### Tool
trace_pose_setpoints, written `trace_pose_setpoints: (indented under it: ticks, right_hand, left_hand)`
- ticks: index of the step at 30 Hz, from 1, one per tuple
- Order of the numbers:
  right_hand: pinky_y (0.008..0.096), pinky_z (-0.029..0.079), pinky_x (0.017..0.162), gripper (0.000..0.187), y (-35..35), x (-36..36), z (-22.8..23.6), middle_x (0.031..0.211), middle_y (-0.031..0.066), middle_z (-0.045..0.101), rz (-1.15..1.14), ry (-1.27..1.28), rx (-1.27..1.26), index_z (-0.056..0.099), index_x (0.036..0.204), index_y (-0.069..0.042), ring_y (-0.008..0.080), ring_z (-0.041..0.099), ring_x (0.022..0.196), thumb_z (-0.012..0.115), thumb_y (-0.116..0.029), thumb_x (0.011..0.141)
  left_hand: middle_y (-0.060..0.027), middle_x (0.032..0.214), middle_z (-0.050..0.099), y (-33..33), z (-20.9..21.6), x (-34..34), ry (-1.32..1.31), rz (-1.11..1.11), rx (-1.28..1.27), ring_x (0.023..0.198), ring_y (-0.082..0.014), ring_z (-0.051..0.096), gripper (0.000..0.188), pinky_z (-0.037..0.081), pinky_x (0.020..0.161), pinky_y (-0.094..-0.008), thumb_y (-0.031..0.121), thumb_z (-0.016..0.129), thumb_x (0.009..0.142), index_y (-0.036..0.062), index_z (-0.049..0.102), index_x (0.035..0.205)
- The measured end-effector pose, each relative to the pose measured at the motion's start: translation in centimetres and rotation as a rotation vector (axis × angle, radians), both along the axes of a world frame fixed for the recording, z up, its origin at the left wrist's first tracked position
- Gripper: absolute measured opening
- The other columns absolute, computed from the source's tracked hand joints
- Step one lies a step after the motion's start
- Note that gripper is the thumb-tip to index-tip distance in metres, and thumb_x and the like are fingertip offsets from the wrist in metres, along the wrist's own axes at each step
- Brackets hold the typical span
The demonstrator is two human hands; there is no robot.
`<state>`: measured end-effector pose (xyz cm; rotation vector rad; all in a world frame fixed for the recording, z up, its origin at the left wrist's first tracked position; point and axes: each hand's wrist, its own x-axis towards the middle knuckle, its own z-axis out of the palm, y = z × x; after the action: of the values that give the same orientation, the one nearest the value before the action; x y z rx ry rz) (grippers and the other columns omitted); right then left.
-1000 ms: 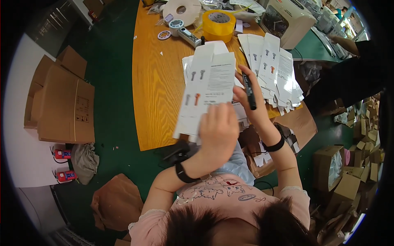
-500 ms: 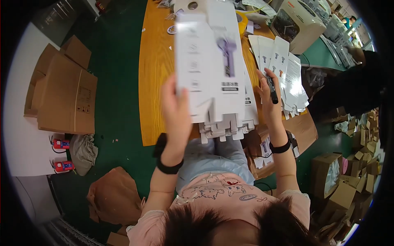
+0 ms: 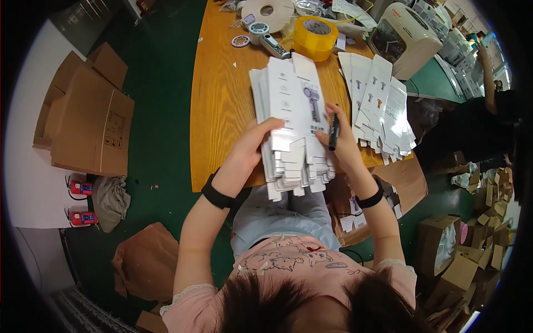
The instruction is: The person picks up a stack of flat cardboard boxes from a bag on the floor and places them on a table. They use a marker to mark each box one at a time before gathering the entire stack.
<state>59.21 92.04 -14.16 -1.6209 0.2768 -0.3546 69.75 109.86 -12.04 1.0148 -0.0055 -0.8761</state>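
A thick stack of flat white cartons [image 3: 288,89] lies at the near edge of the wooden table, its top sheet printed with a purple handheld fan. My left hand [image 3: 254,140] grips the stack's left edge, thumb on top and the fingers hidden below or behind it. Along the right edge is my right hand [image 3: 341,139], which keeps a black marker [image 3: 334,132] tucked in its fingers while its thumb touches the top carton. The cartons' cut flaps point toward me, a little uneven.
More flat cartons [image 3: 383,105] are fanned out at the table's right. Beyond my stack are a roll of yellow tape [image 3: 315,41], a white roll [image 3: 277,14] and a grey handheld fan [image 3: 272,44]. A cream machine [image 3: 408,39] stands at the far right; a person in black is nearby.
The single carton that my left hand held raised is down on the stack. My left hand now grips the stack's left side, and the right hand has come in to its right side.
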Motion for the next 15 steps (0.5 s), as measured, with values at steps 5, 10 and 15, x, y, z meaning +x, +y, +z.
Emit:
trace_pose_setpoints:
  ticks: [5, 10, 15]
  right_hand:
    - [0.0301, 0.031, 0.094, 0.059, 1.8, 0.5, -0.8, 0.127, 0.0125, 0.037, 0.001, -0.088, -0.027, 0.030, 0.124, -0.006, 0.0235, 0.032, 0.123, 0.061, -0.002, 0.074]
    - [0.0326, 0.032, 0.094, 0.048, 2.1, -0.5, 2.6, 0.129, 0.0141, 0.036, 0.006, -0.227, 0.397, 0.030, 0.123, -0.006, 0.0241, 0.034, 0.121, 0.054, -0.007, 0.082]
    - [0.0302, 0.036, 0.092, 0.042, 1.7, 0.1, 1.6, 0.128, 0.0152, 0.037, -0.178, -0.232, 0.259, 0.030, 0.123, -0.004, 0.0221, 0.040, 0.115, 0.049, -0.012, 0.086]
  left_hand:
    - [-0.0118, 0.080, 0.061, 2.6, 4.5, 1.7, -0.732, -0.021, 0.268, 0.070, -0.0205, 0.061, 0.045, 0.048, 0.063, -0.0302, 0.008, 0.057, 0.067, -0.0094, 0.046, 0.107]
    - [-0.0090, 0.072, 0.061, -0.7, 10.8, -3.9, -1.579, -0.053, 1.439, 0.058, -0.0195, 0.059, 0.053, 0.047, 0.055, -0.0317, 0.016, 0.061, 0.065, -0.0123, 0.045, 0.108]
    - [-0.0168, 0.072, 0.059, -4.4, 4.9, -6.1, -1.635, -0.368, 1.331, 0.068, -0.0319, 0.058, 0.068, 0.048, 0.061, -0.0395, 0.033, 0.064, 0.069, -0.0139, 0.041, 0.112]
